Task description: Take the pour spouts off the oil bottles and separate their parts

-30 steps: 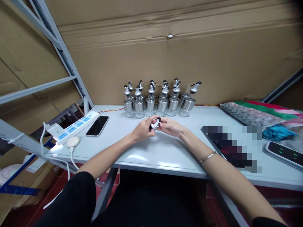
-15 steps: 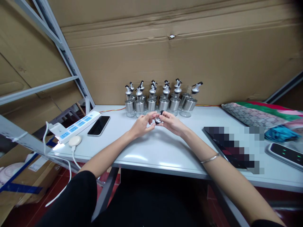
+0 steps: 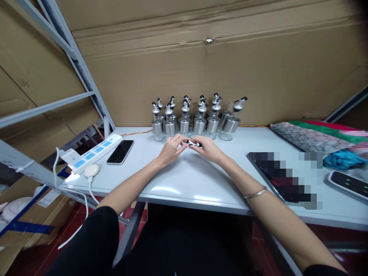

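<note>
Your left hand (image 3: pixel 171 149) has its fingertips at the left end of the pourer spout (image 3: pixel 194 143); whether they grip it, I cannot tell. The spout sits between your hands, pinched by your right hand (image 3: pixel 209 149), whose fingers partly hide it, blurring its outline.

Storeroom-like workspace: cardboard (image 3: pixel 161 73), metal racking (image 3: pixel 57 104)

Right hand (image 3: pixel 207 148) holds small silver-and-black pourer spout (image 3: pixel 194 143); left hand (image 3: pixel 171 148) pinches its 9 o'clock end. At 12 o'clock: clear glass bottles with brushed-metal sleeves (image 3: pixel 199 125), standing in rows on glossy pale-grey table (image 3: pixel 184 184). At 9: black-screened phone (image 3: pixel 120 152), then long white power strip with blue sockets (image 3: pixel 96 153). Near 4: dark flat object (image 3: pixel 276 174), pixelated.
</note>
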The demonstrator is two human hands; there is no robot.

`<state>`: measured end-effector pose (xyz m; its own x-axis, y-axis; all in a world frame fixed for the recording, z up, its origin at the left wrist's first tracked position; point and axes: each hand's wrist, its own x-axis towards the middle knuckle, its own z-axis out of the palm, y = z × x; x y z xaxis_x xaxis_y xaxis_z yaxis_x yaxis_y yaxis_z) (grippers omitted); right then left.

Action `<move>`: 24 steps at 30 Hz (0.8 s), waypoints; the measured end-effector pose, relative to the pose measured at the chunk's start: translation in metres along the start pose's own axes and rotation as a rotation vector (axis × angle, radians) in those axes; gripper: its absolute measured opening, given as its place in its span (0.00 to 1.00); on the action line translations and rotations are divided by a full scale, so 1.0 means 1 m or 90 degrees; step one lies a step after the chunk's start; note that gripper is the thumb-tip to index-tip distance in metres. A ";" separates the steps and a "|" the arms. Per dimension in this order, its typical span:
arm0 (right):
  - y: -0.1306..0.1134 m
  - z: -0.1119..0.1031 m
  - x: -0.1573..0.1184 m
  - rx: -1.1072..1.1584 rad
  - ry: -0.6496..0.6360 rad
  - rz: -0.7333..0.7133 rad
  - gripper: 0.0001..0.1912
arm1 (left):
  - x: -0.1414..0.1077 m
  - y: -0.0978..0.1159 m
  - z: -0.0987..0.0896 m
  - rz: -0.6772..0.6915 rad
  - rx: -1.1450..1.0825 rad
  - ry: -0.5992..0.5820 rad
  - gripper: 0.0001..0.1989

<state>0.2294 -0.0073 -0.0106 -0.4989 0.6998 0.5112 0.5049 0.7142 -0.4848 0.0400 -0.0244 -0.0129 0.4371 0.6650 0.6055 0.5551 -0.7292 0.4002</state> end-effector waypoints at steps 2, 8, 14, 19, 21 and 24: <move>0.002 0.001 0.000 -0.011 0.000 -0.012 0.08 | 0.001 0.001 0.001 -0.029 -0.035 0.011 0.11; 0.007 0.003 -0.001 -0.036 0.034 -0.027 0.05 | 0.006 -0.001 0.007 -0.250 -0.402 0.011 0.11; 0.005 0.004 -0.002 -0.036 0.045 -0.049 0.06 | 0.008 -0.004 0.006 -0.381 -0.629 -0.020 0.17; -0.002 0.005 -0.002 -0.012 0.033 -0.041 0.10 | 0.007 -0.005 0.005 -0.397 -0.661 -0.043 0.18; -0.004 0.004 -0.002 -0.011 0.048 -0.028 0.13 | 0.007 -0.005 0.004 -0.368 -0.657 -0.064 0.19; -0.005 0.001 -0.001 -0.002 0.069 -0.005 0.17 | 0.008 -0.004 0.002 -0.324 -0.656 -0.100 0.19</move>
<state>0.2264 -0.0121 -0.0096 -0.4241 0.6881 0.5887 0.5031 0.7196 -0.4786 0.0425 -0.0162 -0.0113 0.4519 0.8793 0.1503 -0.1162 -0.1090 0.9872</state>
